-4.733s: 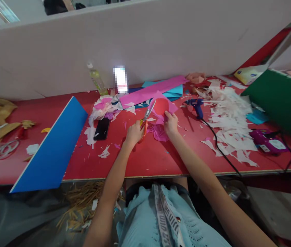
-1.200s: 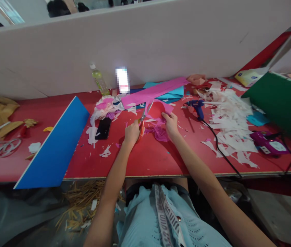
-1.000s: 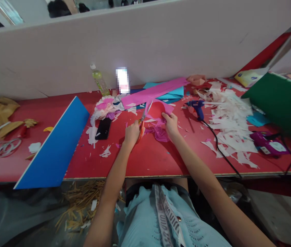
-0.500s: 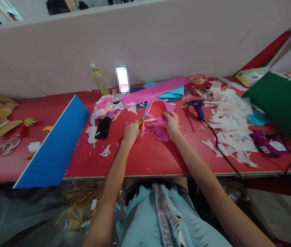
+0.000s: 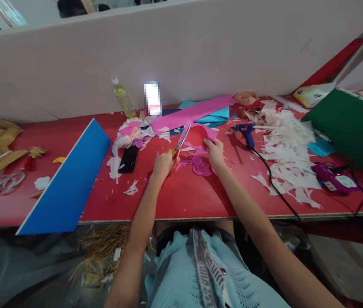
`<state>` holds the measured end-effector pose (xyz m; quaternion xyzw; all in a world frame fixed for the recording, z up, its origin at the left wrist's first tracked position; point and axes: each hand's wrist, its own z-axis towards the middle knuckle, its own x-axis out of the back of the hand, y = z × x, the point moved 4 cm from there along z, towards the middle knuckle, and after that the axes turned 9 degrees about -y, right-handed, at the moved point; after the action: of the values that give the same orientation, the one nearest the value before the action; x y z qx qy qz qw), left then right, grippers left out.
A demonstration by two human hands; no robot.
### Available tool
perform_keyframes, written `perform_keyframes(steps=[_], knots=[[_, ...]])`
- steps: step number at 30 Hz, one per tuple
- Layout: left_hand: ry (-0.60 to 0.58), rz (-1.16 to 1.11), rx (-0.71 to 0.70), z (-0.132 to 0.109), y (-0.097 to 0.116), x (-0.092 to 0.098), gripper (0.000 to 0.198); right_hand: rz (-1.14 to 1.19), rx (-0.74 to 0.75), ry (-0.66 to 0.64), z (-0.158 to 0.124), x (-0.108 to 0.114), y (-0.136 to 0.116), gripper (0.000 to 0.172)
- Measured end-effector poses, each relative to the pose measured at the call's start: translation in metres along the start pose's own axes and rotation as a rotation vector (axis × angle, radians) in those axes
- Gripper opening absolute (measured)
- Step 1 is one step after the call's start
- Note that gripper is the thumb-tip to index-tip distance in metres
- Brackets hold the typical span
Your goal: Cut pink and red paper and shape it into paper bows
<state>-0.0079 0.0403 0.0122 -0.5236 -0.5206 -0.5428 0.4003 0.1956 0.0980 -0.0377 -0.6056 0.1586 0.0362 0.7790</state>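
My left hand (image 5: 163, 166) is closed round the orange-and-yellow handles of a pair of scissors (image 5: 184, 139), whose blades point up and away from me. At the blades is a thin pink sheet of paper (image 5: 211, 133), its cut edge curving between my hands. The fingers and thumb of my right hand (image 5: 216, 153) pinch the right end of this sheet. Below it, between my wrists, crumpled magenta paper scraps (image 5: 201, 166) lie on the red table (image 5: 190, 199).
Behind the paper lie a long folded pink strip (image 5: 197, 112) and turquoise paper (image 5: 221, 115). A blue glue gun (image 5: 247, 133), white scraps (image 5: 292, 158) and a green board (image 5: 351, 128) are on the right. Leftward are a black phone (image 5: 128, 159), a bottle (image 5: 124, 100) and a blue board (image 5: 72, 184).
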Motion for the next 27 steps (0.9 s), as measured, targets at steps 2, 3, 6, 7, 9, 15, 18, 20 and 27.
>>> perform_keyframes(steps=[2,3,6,7,9,15,18,20,27], knots=[[0.001,-0.003,0.01,0.001,-0.001,0.0,0.039,0.014,0.009,-0.002,0.001,0.001,0.001,0.019],[0.002,-0.007,0.017,0.001,-0.002,0.0,0.041,0.014,0.01,-0.002,0.002,0.001,0.001,0.019],[0.01,-0.012,0.013,0.001,-0.004,0.0,0.039,-0.003,0.007,-0.002,0.002,0.002,0.002,0.019],[0.013,-0.011,0.005,0.0,-0.004,0.0,0.036,-0.01,0.008,-0.005,0.002,0.002,0.002,0.019],[0.01,-0.009,-0.016,-0.001,-0.004,-0.001,0.03,-0.03,0.013,-0.009,0.002,0.003,0.001,0.02],[0.001,-0.002,-0.018,-0.004,-0.003,-0.001,0.028,-0.084,0.024,-0.039,0.0,0.001,-0.002,0.021],[-0.004,0.007,0.0,-0.005,-0.002,0.001,0.029,-0.067,0.029,-0.052,0.0,0.0,-0.003,0.021],[-0.014,0.018,0.02,-0.006,-0.001,0.002,0.03,-0.073,0.034,-0.057,0.0,0.0,-0.002,0.022],[-0.008,0.052,0.041,-0.01,0.001,0.007,0.031,-0.075,0.064,-0.029,0.005,0.008,-0.002,0.022]])
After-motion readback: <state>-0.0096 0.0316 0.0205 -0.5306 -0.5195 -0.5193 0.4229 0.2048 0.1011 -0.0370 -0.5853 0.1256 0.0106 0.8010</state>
